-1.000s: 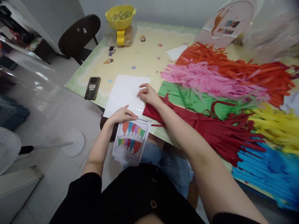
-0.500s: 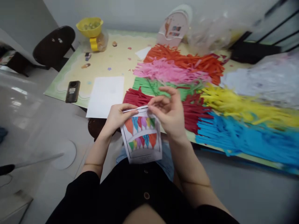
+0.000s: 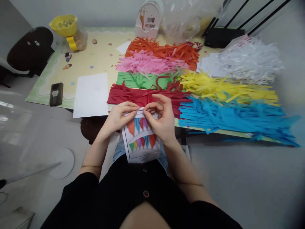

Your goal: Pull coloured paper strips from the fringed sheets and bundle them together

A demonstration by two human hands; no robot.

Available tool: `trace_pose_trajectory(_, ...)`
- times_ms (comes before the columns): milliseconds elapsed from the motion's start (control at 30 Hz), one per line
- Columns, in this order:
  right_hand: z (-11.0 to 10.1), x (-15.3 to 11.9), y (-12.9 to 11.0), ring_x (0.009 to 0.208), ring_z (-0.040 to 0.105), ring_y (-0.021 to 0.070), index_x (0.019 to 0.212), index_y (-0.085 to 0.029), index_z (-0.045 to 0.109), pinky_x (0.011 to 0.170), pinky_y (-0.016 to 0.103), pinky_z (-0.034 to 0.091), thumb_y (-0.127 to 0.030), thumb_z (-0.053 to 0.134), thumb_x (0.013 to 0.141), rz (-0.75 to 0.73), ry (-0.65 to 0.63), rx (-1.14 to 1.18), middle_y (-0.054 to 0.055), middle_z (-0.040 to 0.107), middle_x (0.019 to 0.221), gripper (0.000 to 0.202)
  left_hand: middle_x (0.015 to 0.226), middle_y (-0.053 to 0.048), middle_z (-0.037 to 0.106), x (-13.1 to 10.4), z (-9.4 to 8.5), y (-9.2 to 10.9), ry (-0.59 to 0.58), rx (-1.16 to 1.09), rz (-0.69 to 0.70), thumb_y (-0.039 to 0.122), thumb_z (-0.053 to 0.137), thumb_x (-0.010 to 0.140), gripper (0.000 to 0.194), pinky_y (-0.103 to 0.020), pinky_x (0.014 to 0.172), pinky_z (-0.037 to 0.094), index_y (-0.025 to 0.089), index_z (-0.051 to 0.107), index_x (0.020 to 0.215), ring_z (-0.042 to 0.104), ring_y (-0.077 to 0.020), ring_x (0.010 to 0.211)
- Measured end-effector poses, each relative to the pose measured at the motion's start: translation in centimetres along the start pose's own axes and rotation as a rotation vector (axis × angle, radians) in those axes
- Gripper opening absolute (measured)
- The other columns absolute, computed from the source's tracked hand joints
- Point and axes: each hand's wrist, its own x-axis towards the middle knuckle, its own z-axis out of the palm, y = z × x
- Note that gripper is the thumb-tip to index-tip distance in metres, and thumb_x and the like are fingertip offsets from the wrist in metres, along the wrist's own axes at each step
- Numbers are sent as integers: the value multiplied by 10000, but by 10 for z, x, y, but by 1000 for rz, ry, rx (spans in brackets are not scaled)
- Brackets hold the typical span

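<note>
My left hand (image 3: pixel 121 115) pinches the top edge of a printed sheet (image 3: pixel 143 152) that hangs over my lap. Pictures of colourful tassel garlands cover the sheet inside a dark border. My right hand (image 3: pixel 162 119) grips the same top edge, fingertips close to the left ones, with its index finger raised and bent. The edge looks folded over between the two hands. Just beyond my fingers lies dark red fringed paper (image 3: pixel 133 95), and behind it are green (image 3: pixel 133 80), pink (image 3: pixel 147 63) and orange (image 3: pixel 164 52) fringes.
Yellow (image 3: pixel 228 89), blue (image 3: pixel 233 114) and white (image 3: pixel 252 60) fringes lie to the right, the blue overhanging the table edge. On the left are a blank white sheet (image 3: pixel 91 95), a phone (image 3: pixel 56 94), a watch (image 3: pixel 68 56) and a yellow-topped container (image 3: pixel 65 27). Dark chairs (image 3: pixel 30 51) stand nearby.
The view has shifted, so the table things sit further left. My right hand's fingertips have come nearer my left hand along the sheet's top edge.
</note>
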Motion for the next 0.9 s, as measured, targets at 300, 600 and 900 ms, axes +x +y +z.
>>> trace_pose_trajectory(300, -2, -4, -2, 865, 706, 218, 1416, -337, 438, 840, 411, 613, -260, 577, 978, -30, 13, -198, 19, 709, 986, 466, 1090, -82, 816, -4, 7, 8, 50, -99, -110, 327, 722, 915, 162, -320, 927, 604, 187, 659, 965, 774, -193, 1003)
trace_pose_trajectory(600, -31, 10, 5, 1188, 656, 319, 1065, -323, 767, 1011, 533, 530, -373, 602, 1028, -323, -107, -554, 88, 726, 1285, 176, 1014, -69, 784, -3, 7, 8, 41, -144, -92, 348, 732, 902, 318, -302, 870, 577, 229, 440, 862, 765, -197, 1009)
trace_pose_trajectory(900, -72, 23, 5, 961, 730, 241, 1137, -289, 812, 857, 394, 588, -359, 603, 1030, -229, -362, -421, 68, 789, 1034, 244, 1055, -77, 726, 19, 21, 18, -37, -66, 131, 374, 748, 917, 271, -302, 874, 573, 214, 533, 877, 704, -174, 980)
